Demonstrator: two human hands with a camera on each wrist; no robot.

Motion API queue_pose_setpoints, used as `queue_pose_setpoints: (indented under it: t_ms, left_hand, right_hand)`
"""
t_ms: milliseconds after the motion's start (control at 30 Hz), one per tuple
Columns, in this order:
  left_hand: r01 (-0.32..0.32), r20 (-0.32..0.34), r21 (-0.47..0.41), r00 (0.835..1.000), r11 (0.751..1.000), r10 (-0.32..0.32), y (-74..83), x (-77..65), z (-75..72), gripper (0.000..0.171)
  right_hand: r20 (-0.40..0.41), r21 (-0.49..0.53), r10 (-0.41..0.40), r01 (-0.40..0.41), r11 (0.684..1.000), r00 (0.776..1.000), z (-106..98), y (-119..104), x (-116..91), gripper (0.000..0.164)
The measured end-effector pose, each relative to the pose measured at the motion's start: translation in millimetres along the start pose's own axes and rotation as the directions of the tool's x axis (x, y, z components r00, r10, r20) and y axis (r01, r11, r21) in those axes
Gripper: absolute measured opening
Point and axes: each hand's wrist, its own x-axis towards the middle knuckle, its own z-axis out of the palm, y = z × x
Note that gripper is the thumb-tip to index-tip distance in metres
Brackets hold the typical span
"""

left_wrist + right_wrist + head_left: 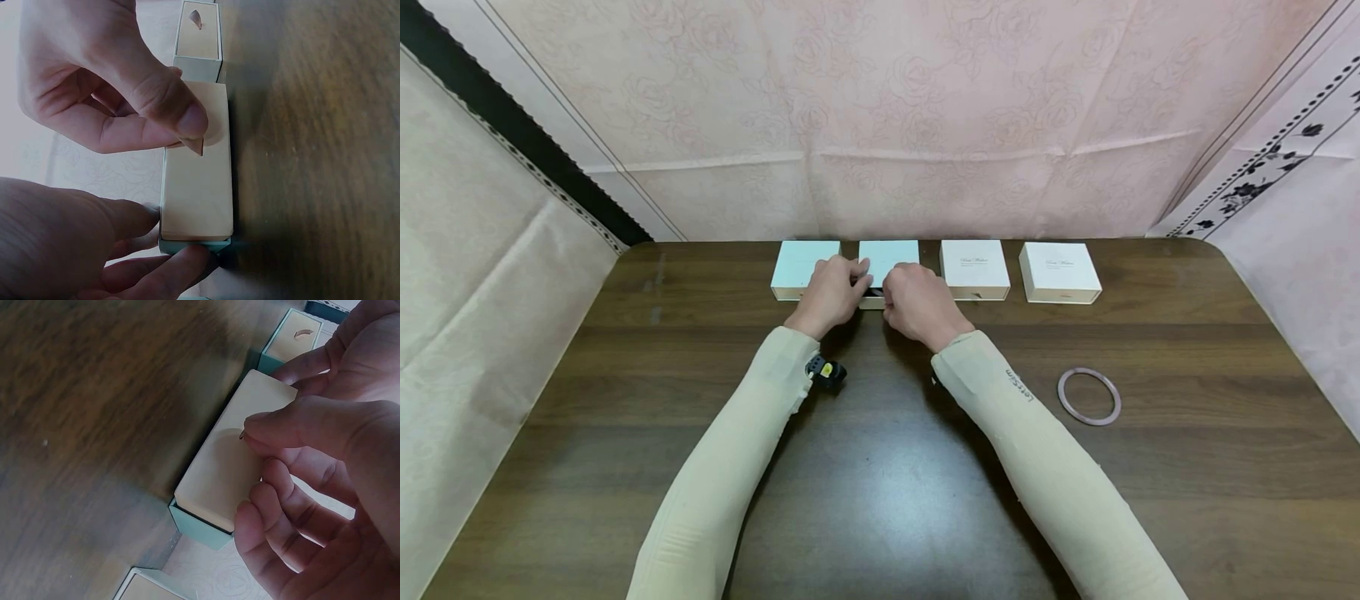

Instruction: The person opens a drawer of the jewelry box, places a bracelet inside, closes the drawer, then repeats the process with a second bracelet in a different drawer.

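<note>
Four small drawer boxes stand in a row at the table's back edge. My right hand pinches the small pointed pull tab on the cream drawer front of the second box from the left, a teal box. That drawer sticks out a little from its sleeve, with a dark strip showing behind its front. At the box's left end, my left hand holds the sleeve between its fingers. Just left of it is another teal box, partly behind my left hand, its drawer pushed in.
Two white boxes with small printed lettering stand to the right. A pale purple ring lies on the brown wooden table, right of my right forearm. Patterned pink cloth hangs behind the table's back edge.
</note>
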Motion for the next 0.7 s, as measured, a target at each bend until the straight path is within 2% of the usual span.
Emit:
queue_pose_setpoints:
  t_ms: [367, 700]
  left_hand:
    - [0.005, 0.000, 0.002, 1.000, 1.000, -0.005, 0.2, 0.3, 0.4, 0.034]
    - [0.009, 0.007, -0.001, 1.000, 1.000, -0.009, 0.4, -0.1, 0.6, 0.036]
  right_hand:
    - [-0.015, -0.002, 0.001, -0.001, 1.000, 1.000, 1.6, 1.2, 1.7, 0.022]
    - [0.002, 0.005, 0.008, -0.008, 1.000, 1.000, 1.3, 2.0, 2.8, 0.021]
